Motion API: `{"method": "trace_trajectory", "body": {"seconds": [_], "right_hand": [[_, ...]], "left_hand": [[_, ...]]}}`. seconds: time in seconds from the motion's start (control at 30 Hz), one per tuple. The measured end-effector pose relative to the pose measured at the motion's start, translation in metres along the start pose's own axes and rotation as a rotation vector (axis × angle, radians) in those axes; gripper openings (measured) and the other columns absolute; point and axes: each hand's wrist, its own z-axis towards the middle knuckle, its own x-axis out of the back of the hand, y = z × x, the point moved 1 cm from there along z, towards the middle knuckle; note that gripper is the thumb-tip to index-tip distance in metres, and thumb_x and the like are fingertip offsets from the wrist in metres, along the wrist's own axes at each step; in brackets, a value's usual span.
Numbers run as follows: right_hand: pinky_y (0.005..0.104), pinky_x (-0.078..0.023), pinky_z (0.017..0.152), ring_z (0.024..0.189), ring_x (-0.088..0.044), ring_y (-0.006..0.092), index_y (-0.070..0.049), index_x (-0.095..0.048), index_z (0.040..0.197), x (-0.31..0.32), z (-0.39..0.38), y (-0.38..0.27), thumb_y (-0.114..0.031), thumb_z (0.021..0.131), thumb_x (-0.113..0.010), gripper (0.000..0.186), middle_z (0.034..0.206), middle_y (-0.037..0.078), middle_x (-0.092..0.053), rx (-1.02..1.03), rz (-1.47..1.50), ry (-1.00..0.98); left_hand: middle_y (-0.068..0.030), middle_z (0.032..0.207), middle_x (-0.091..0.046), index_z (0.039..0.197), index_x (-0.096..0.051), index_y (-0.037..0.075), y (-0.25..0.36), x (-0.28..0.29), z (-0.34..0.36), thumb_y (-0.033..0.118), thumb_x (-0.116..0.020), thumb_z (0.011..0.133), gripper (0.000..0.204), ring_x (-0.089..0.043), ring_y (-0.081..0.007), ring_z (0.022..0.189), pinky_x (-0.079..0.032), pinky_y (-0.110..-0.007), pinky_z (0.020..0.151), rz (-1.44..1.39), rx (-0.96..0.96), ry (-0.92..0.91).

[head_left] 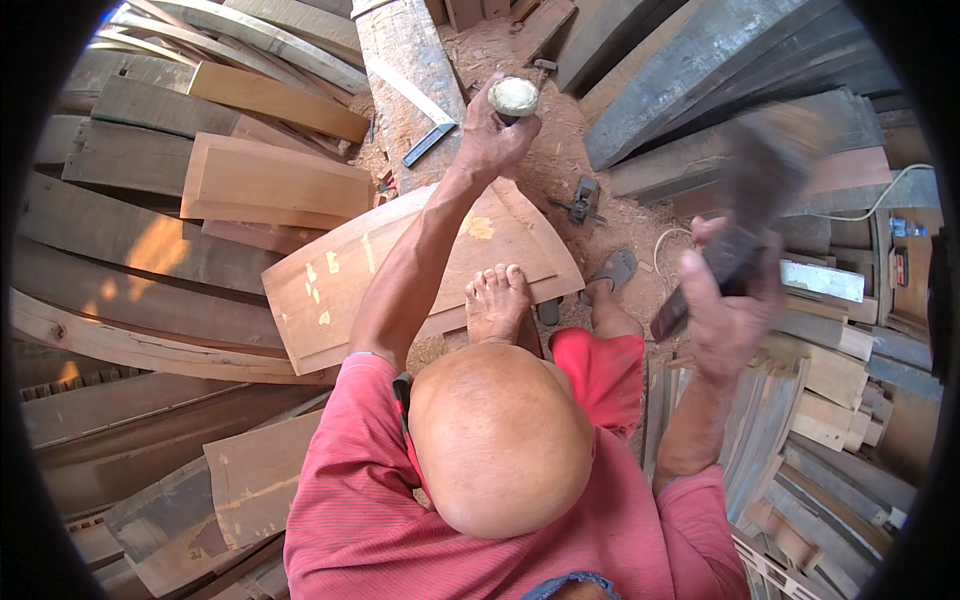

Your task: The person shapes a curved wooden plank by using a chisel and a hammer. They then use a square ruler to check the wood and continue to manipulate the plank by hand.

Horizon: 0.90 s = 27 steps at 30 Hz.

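Observation:
My left hand [497,140] is wrapped round an upright tool, seen from above, that looks like a chisel. Its round, pale, worn handle end [513,96] shows above my fist; the blade is hidden beneath. Raised at the right, my right hand [728,305] grips a dark wooden mallet [755,185], whose head is smeared by motion. Mallet and chisel are well apart. A reddish-brown wooden panel [405,265] with raised borders and a few pale patches lies below my left forearm. My bare foot [497,300] presses on it near its front edge.
A try square [425,105] rests on a plank [400,45] beyond the panel. On the shaving-strewn floor sits a small hand plane [583,200]. Stacked boards [150,255] crowd the left, and grey planks [690,75] fill the far right. A sandal [615,268] is on my other foot.

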Motion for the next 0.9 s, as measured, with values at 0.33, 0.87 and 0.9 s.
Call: {"method": "trace_trajectory", "body": {"seconds": [0.33, 0.87, 0.9], "right_hand": [[0.0402, -0.058, 0.075, 0.076, -0.064, 0.0197, 0.001, -0.050, 0.129, 0.003, 0.017, -0.042, -0.016, 0.096, -0.070, 0.042, 0.088, 0.010, -0.063, 0.327, 0.382, 0.159], [0.0396, -0.053, 0.069, 0.072, -0.060, 0.0190, 0.000, -0.052, 0.130, -0.018, 0.023, -0.039, -0.020, 0.098, -0.068, 0.041, 0.086, 0.008, -0.060, 0.328, 0.403, 0.108], [0.0397, -0.053, 0.069, 0.072, -0.060, 0.0191, 0.000, -0.053, 0.130, -0.019, 0.023, -0.039, -0.019, 0.098, -0.068, 0.040, 0.086, 0.008, -0.060, 0.332, 0.403, 0.108]], "left_hand": [[-0.0068, 0.076, -0.068, 0.093, -0.061, 0.003, -0.024, -0.008, -0.007, 0.023, -0.079, 0.086, 0.027, -0.065, -0.0137, 0.070, -0.054, -0.031, 0.067, 0.103, -0.134, -0.054], [-0.0137, 0.073, -0.068, 0.087, -0.061, 0.002, -0.024, 0.005, -0.004, 0.023, -0.076, 0.088, 0.026, -0.068, -0.0245, 0.066, -0.054, -0.034, 0.065, 0.184, -0.124, -0.024], [-0.0138, 0.073, -0.068, 0.087, -0.061, 0.002, -0.023, 0.006, -0.004, 0.023, -0.076, 0.088, 0.026, -0.068, -0.0247, 0.066, -0.054, -0.035, 0.065, 0.188, -0.119, -0.023]]}}
